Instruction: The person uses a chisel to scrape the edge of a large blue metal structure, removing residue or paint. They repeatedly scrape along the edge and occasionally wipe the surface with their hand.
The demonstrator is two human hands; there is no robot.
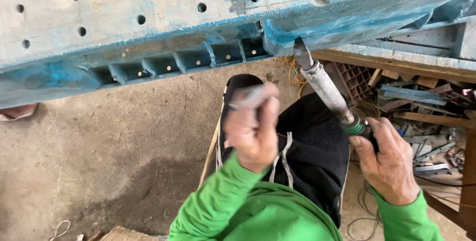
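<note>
A rough repair workshop, this: bare stained concrete floor (99,161), a worn blue plastic pallet (148,28) propped up for work, a heap of scrap strips and offcuts (421,117), and loose cable (292,72) trailing about.

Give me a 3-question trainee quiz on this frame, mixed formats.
1. True or false: the tip of the long metal tool points up at the worn blue perforated panel.
2. Which hand holds that tool by its green-banded end?
A. left hand
B. right hand
C. both hands
3. Fill in: the left hand is closed around a small flat ____ strip.

Key
1. True. The dark tip sits right at the panel's lower edge.
2. B. The right hand has its grip on the handle; the left hand is apart from the tool.
3. Grey. It is motion-blurred, so its material is not clear.
</note>
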